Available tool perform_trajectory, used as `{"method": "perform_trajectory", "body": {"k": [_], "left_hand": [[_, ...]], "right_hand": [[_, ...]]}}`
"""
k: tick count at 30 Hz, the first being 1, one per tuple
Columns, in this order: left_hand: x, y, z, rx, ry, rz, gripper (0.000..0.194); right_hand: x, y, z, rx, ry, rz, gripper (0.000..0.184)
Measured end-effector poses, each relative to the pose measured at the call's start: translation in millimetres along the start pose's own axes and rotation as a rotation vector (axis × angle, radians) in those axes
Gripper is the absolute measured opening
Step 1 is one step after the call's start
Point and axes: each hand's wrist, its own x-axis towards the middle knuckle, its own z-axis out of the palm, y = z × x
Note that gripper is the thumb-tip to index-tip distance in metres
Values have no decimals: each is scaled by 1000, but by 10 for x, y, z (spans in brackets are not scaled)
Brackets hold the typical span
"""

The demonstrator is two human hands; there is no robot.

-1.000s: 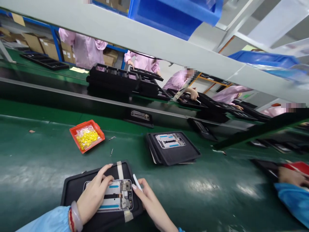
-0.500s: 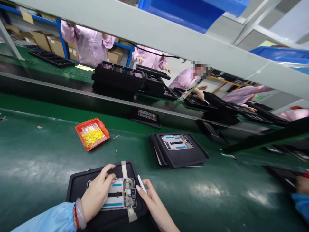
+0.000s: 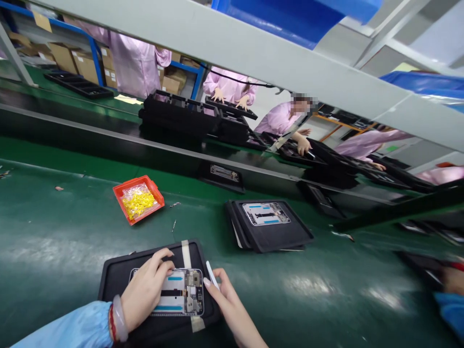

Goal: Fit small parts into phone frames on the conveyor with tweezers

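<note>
1. Left hand [image 3: 145, 290], lower left of frame: fingers pressed flat on the phone frame [image 3: 183, 291] in the black tray [image 3: 116, 275].
2. Right hand [image 3: 230, 304]: fingers clamped on a white stick [image 3: 210, 274] just right of the phone frame.
3. Orange tray [image 3: 138, 199] of yellow parts sits on the desk [image 3: 54, 241] above, apart.

**An electronics assembly line on a factory floor**

A long green conveyor belt [image 3: 72, 241] runs past the person, carrying black trays [image 3: 275, 232] with opened phone chassis [image 3: 266, 213] in them (circuit boards exposed). Near the belt's far edge sits an orange parts bin [image 3: 138, 198] of small yellow pieces. Beyond a second belt, workers in pink smocks [image 3: 136, 63] stand at stacked black trays [image 3: 177, 116]. Blue storage bins [image 3: 290, 19] rest on a grey overhead rack, and cardboard boxes [image 3: 63, 58] fill blue shelving behind.
</note>
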Motion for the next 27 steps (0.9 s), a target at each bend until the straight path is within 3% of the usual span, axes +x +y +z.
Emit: {"method": "perform_trajectory", "body": {"k": [8,16,21,25,27], "left_hand": [[20,17,-17,52,25,27,35],[38,15,-27,9,106,32,34],[46,4,-3,24,200,76,32],[112,41,-11,33,149,62,33],[193,72,-108,41,140,43,30]], "right_hand": [[-12,3,-3,94,-39,-16,50],[58,28,-134,-12,-39,-7,62],[55,59,-102,58,-135,-83,50],[21,85,-69,185,-53,-101,52],[21,79,-129,205,15,-64,57]]}}
